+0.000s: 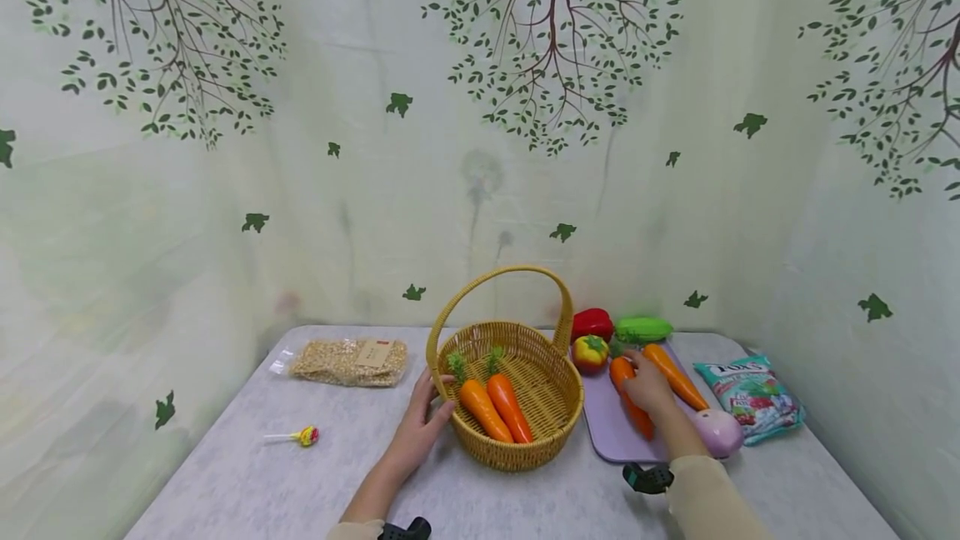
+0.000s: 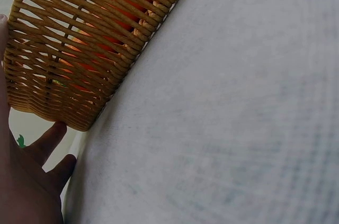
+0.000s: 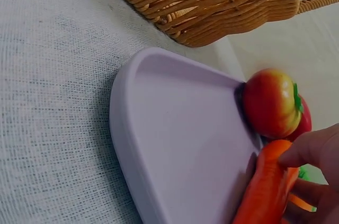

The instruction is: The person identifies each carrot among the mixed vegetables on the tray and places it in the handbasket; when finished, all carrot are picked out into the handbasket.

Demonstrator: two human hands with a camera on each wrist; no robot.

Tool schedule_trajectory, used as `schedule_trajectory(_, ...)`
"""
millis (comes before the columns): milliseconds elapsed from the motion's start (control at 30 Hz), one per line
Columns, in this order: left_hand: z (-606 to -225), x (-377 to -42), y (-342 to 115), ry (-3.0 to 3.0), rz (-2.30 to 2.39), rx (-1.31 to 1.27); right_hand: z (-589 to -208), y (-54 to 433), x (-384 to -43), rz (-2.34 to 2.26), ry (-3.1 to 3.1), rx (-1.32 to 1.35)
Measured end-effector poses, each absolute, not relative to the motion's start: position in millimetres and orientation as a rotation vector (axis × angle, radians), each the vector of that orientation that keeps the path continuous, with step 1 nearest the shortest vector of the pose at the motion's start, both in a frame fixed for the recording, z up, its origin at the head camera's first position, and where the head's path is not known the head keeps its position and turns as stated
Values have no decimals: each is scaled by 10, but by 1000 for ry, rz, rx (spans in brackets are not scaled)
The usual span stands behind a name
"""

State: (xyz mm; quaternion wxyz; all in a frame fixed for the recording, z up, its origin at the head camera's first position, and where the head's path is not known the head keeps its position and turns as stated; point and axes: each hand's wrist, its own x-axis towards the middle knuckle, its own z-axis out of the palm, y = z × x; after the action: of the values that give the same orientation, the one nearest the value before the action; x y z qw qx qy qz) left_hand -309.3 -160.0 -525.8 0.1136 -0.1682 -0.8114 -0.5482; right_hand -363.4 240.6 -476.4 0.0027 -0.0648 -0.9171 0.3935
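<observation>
A wicker basket (image 1: 517, 458) with a tall hoop handle stands mid-table, and two toy carrots (image 1: 482, 408) with green tops lean inside it. Against its left side rests my left hand (image 1: 422, 427); in the left wrist view, two fingers (image 2: 48, 142) stretch out beside the weave. To the right is a lilac tray (image 1: 606, 432). My right hand (image 1: 651, 386) grips a toy carrot (image 1: 637, 415) there, the thumb on one side and fingers on the other in the right wrist view. Another carrot (image 1: 678, 379) lies just right of that hand.
Around the tray's back are a red pepper (image 1: 592, 323), a red-yellow fruit (image 1: 590, 354) and a green vegetable (image 1: 642, 328). A purple round vegetable (image 1: 718, 432) sits at its front right, near a candy bag (image 1: 752, 398). At left lie a grain pack (image 1: 348, 362) and a lollipop (image 1: 306, 436).
</observation>
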Motion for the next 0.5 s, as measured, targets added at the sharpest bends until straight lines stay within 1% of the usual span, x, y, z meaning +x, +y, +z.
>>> schedule_trajectory(500,-5248,-3060,-1621,-2365,-1621,-522,-4858,2349,-3545,1272,-2861,-176)
